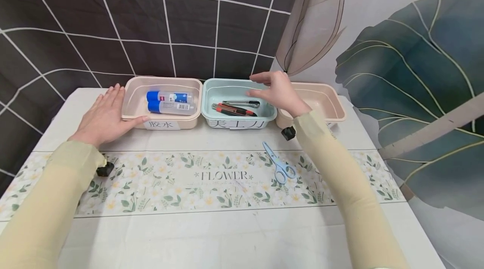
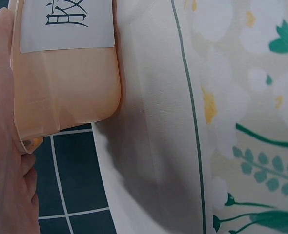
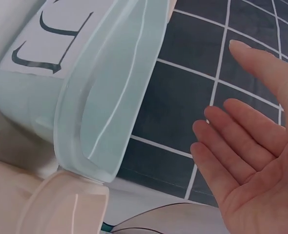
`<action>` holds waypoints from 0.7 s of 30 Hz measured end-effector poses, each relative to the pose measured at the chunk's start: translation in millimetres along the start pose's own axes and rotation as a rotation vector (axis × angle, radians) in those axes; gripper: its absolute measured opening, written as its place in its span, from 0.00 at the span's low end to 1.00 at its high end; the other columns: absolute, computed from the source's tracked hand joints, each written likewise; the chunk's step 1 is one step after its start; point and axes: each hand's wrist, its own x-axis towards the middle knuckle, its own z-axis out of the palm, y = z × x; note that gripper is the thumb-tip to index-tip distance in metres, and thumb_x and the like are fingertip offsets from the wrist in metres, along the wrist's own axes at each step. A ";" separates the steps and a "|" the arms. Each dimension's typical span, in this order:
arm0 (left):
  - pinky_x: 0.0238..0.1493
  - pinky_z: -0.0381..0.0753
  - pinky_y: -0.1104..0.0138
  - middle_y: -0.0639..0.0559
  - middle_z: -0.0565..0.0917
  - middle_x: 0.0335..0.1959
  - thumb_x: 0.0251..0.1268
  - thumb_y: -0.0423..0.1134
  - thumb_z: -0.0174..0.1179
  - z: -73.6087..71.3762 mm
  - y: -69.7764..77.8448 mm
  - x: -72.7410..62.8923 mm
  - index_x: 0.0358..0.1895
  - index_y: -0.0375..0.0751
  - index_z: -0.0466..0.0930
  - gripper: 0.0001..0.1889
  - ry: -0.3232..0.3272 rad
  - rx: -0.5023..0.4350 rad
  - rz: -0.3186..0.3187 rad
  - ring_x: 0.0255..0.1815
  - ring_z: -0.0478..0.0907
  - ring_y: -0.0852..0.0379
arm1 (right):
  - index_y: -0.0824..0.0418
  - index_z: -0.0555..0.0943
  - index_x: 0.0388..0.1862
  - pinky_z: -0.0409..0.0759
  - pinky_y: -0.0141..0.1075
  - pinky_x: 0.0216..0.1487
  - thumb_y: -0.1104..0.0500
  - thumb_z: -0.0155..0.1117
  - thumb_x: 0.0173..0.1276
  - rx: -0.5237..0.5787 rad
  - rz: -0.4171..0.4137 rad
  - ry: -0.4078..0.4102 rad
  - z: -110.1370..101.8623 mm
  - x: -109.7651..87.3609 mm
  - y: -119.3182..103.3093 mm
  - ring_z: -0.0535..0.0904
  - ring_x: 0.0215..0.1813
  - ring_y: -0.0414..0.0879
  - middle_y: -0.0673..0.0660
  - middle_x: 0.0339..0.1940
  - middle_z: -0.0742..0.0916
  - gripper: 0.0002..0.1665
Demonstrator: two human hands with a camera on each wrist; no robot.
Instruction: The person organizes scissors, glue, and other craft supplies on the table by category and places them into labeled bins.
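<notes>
My left hand (image 1: pixel 103 117) rests along the left side of a pink bin (image 1: pixel 130 96), its thumb on the front rim by the label. Inside that bin lie two glue bottles (image 1: pixel 172 108) with blue caps. Above the right end of the light blue bin (image 1: pixel 272 113) is my right hand (image 1: pixel 279 92), fingers relaxed and apart, holding nothing. Several utility knives (image 1: pixel 234 110) lie in the blue bin. In the right wrist view the palm (image 3: pixel 261 180) is bare beside the blue bin's edge. A pair of light blue scissors (image 1: pixel 279 164) lies on the table in front.
A second pink bin (image 1: pixel 332 101) stands at the right, partly hidden by my right hand and sleeve. The bins stand side by side near a dark gridded backdrop (image 1: pixel 193 21). A floral strip (image 1: pixel 159 185) crosses the white table (image 1: pixel 204 239).
</notes>
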 end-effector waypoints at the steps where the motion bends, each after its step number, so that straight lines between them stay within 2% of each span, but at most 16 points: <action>1: 0.79 0.28 0.48 0.27 0.37 0.80 0.67 0.74 0.47 0.1 -0.1 -0.1 0.79 0.25 0.32 0.61 -0.001 -0.001 0.000 0.81 0.32 0.35 | 0.62 0.85 0.61 0.76 0.40 0.65 0.52 0.80 0.61 -0.002 -0.002 0.001 -0.9 -1.9 -0.5 0.81 0.61 0.49 0.58 0.57 0.87 0.30; 11: 0.78 0.27 0.48 0.27 0.36 0.80 0.67 0.74 0.47 0.0 0.6 -0.4 0.79 0.25 0.31 0.61 -0.007 -0.001 -0.004 0.81 0.30 0.36 | 0.60 0.84 0.62 0.75 0.40 0.67 0.50 0.82 0.58 0.058 0.043 0.014 -10.4 -25.7 -4.7 0.81 0.62 0.48 0.55 0.58 0.87 0.34; 21: 0.78 0.26 0.48 0.27 0.35 0.80 0.67 0.74 0.46 -0.2 0.9 -0.3 0.79 0.25 0.30 0.61 -0.011 0.004 -0.009 0.81 0.29 0.35 | 0.60 0.84 0.62 0.74 0.39 0.67 0.48 0.84 0.54 0.061 0.032 0.043 -20.3 -57.1 -4.5 0.79 0.64 0.46 0.52 0.59 0.86 0.37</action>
